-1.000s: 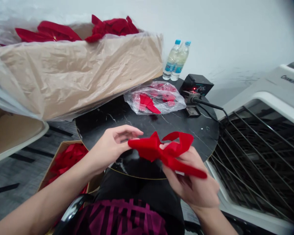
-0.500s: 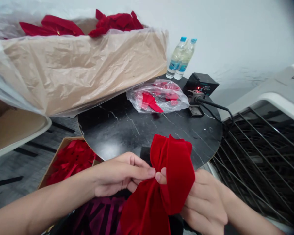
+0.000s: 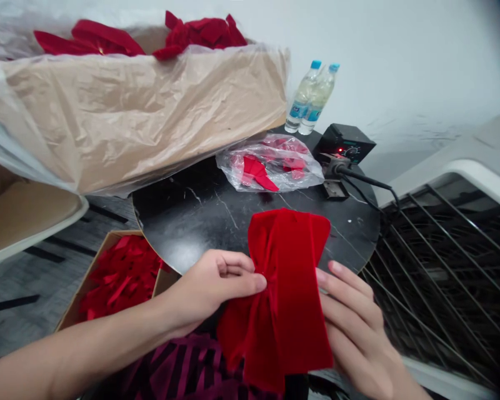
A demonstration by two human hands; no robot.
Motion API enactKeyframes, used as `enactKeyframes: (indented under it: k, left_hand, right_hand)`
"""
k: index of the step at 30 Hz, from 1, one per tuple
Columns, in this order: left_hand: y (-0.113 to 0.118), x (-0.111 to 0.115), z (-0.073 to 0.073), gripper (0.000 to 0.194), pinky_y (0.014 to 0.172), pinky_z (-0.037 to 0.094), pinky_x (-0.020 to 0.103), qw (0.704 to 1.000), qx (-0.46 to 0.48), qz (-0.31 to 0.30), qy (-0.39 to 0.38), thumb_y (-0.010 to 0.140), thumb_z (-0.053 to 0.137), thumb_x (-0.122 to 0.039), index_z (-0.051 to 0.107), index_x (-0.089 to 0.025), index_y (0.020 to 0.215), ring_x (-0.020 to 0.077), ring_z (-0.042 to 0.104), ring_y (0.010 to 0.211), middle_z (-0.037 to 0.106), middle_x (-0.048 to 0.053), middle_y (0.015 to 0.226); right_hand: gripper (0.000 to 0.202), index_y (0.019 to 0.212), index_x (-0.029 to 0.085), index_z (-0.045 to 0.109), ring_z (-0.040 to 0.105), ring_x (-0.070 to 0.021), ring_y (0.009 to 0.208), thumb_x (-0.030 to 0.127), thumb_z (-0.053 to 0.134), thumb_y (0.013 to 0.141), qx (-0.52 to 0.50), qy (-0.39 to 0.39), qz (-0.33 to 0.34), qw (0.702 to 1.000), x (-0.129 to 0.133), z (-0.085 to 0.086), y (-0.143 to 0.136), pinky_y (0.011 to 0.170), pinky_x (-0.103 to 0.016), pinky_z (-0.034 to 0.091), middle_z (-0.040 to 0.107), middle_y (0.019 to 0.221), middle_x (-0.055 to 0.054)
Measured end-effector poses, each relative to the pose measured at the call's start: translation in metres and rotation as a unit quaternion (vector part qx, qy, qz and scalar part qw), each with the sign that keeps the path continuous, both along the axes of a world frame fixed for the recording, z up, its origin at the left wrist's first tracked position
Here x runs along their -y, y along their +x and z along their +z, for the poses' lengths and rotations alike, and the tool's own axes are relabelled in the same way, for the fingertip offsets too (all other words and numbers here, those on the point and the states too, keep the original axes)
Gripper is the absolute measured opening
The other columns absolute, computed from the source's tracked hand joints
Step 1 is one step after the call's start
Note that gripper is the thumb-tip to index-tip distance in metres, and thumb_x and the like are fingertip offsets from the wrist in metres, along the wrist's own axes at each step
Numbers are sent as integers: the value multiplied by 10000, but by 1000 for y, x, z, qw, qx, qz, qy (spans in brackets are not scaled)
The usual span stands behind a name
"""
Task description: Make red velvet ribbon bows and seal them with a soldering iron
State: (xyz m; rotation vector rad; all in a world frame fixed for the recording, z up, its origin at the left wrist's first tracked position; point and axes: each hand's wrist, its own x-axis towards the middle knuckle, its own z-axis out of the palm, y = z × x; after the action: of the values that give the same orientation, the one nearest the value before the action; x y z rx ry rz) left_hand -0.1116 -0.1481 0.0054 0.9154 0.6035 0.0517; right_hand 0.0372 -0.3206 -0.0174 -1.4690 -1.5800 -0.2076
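A large red velvet bow (image 3: 298, 289) is held up over the near edge of the round black table (image 3: 191, 211). My left hand (image 3: 229, 283) pinches the bow at its gathered middle, thumb in front and fingers curled behind. On the bow's right side, my right hand (image 3: 354, 322) has its fingers stretched out and slightly apart, touching or just behind the loop's edge; its thumb is hidden by the velvet. The bow's tails hang down toward my lap.
A plastic-lined box (image 3: 150, 116) of red bows stands at the back left. Behind the bow lie a plastic bag (image 3: 270, 164) with red pieces, two bottles (image 3: 306, 103) and a black device (image 3: 344, 144) with a cable. A carton (image 3: 120, 278) of red ribbons sits lower left; a metal rack (image 3: 445, 266) is right.
My right hand has loosened its fingers, drawn its thumb out of the bow's middle and moved to the loop's edge. The bow has turned and its loop is flatter and more spread.
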Motion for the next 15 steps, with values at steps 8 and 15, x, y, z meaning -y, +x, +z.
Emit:
enactKeyframes:
  k: [8, 15]
  left_hand:
    - [1, -8, -2, 233, 653, 461, 199, 991, 19, 56, 123, 742, 872, -274, 684, -146, 794, 95, 613, 658, 702, 9, 762]
    - [-1, -11, 2, 194, 583, 447, 169, 978, 44, 122, 161, 748, 851, -227, 672, -157, 776, 71, 555, 591, 628, -29, 706]
  right_hand:
    - [540, 1248, 206, 634, 674, -297, 1021, 613, 662, 895, -225, -13, -39, 973, -10, 4, -39, 796, -427, 608, 678, 1115, -138]
    - [216, 931, 230, 624, 705, -243, 850, 29, 625, 851, -319, 117, -147, 929, -14, -4, -68, 752, -384, 619, 691, 885, -69]
